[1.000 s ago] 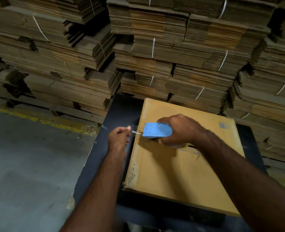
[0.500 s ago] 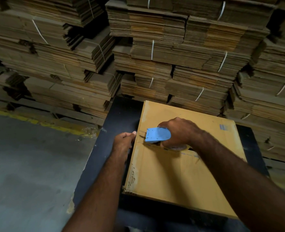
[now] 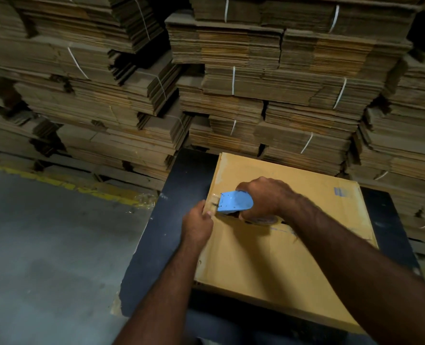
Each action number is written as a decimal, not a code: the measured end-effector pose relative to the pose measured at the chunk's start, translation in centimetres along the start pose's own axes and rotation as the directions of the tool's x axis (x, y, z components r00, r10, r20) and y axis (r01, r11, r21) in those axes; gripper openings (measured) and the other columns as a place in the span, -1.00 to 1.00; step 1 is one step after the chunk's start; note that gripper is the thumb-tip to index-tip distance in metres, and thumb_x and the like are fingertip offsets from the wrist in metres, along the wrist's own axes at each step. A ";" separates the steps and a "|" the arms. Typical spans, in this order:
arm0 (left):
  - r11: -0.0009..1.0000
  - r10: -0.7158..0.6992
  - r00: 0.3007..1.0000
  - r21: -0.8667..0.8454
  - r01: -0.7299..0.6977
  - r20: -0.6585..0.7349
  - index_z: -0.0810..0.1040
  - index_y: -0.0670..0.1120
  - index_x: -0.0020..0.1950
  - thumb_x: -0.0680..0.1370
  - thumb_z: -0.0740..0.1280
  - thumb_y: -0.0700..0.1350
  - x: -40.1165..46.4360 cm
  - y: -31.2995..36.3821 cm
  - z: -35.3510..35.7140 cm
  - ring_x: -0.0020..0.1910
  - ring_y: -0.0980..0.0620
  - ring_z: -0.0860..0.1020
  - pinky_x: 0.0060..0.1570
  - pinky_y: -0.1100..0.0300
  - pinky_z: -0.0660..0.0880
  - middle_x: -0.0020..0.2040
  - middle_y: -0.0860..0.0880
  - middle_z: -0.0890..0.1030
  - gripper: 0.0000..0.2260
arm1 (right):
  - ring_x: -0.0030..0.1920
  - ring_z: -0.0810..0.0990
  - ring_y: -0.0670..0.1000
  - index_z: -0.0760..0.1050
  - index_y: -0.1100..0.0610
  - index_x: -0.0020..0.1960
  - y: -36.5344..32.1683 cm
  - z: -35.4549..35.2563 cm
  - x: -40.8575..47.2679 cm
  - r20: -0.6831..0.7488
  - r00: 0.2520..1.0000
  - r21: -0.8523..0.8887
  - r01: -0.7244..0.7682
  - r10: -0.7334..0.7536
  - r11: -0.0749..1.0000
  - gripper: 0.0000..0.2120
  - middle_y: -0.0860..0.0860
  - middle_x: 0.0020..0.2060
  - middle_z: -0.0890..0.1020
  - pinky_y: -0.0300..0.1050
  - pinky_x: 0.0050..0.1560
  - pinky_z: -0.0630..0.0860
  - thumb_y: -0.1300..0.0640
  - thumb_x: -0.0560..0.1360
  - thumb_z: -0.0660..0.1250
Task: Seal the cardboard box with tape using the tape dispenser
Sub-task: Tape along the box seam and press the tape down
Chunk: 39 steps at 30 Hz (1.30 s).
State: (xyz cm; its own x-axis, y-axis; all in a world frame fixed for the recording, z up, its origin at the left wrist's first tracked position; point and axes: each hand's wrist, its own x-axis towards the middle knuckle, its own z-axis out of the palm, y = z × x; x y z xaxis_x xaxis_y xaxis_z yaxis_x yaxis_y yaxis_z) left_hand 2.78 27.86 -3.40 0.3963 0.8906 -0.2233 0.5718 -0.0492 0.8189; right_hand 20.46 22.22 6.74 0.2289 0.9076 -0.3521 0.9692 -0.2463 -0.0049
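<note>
A: Box [image 3: 281, 245] sits on the black table [image 3: 181, 175]; right hand [image 3: 266, 197] grips the tape dispenser [image 3: 235, 201] at its left edge.

B: Left hand [image 3: 197, 226] pinches the tape end there. If it slips, the tape could wrinkle.

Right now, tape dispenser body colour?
Light blue. The tape dispenser, gripped by the right hand, shows clearly in the head view.

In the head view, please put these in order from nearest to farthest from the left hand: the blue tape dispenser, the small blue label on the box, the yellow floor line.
Measured from the left hand:
1. Tape dispenser, just right of the hand at the box's left edge.
2. Blue label, near the far right corner of the box top.
3. Yellow floor line, out to the left on the grey floor.
</note>
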 end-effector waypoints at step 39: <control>0.693 0.285 0.943 0.643 -0.327 0.173 -0.15 -0.01 0.63 0.70 -0.05 -0.03 1.0 -3.3 -3.8 0.61 -0.05 -0.09 0.56 -0.13 0.01 0.64 0.04 -0.17 -0.48 | 0.08 0.54 0.05 0.30 -0.15 0.47 2.5 2.0 -3.7 -0.071 0.997 0.017 0.039 -0.038 0.999 -0.27 -0.03 0.14 0.60 -0.09 -0.13 0.44 -0.30 0.36 0.37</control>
State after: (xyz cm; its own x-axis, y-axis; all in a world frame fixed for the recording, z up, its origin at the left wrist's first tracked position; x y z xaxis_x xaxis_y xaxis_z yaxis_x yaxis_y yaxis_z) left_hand -1.46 30.58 -4.36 0.6608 0.7474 -0.0688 0.7281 -0.6161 0.3004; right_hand 21.86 17.54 6.21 0.1978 0.9382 -0.2839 0.9757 -0.2164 -0.0351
